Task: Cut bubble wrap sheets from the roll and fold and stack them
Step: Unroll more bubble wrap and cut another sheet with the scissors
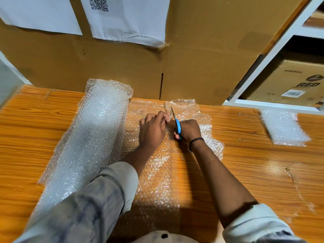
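- A person's right hand (190, 129) grips blue-handled scissors (177, 126), fingers curled through the loops, with the blades pointing away toward the far edge of the table.
- The left hand (152, 131) sits just beside the blades, its fingers curled and pinching the bubble wrap sheet (157, 171) at the cut line.
- The sheet lies flat on the wooden table (249, 165), running from the person's body out to the cardboard wall. The scissors stand near its far end.
- Right of the blades, the partly severed strip (201, 123) rumples up from the wood under the right wrist, which wears a black band (196, 140).
- The bubble wrap roll (95, 130) lies lengthwise on the left of the table, touching the sheet that feeds from it, with its far end against the cardboard.
- A folded pile of bubble wrap (284, 128) rests well apart on the right side of the table, near the foot of a white shelf (273, 55).
- Large cardboard boxes (201, 58) back the table. White papers (128, 23) are stuck to them, one bearing a QR code.
- A printed carton (294, 83) sits inside the shelf, the word "RED" legible on its side.
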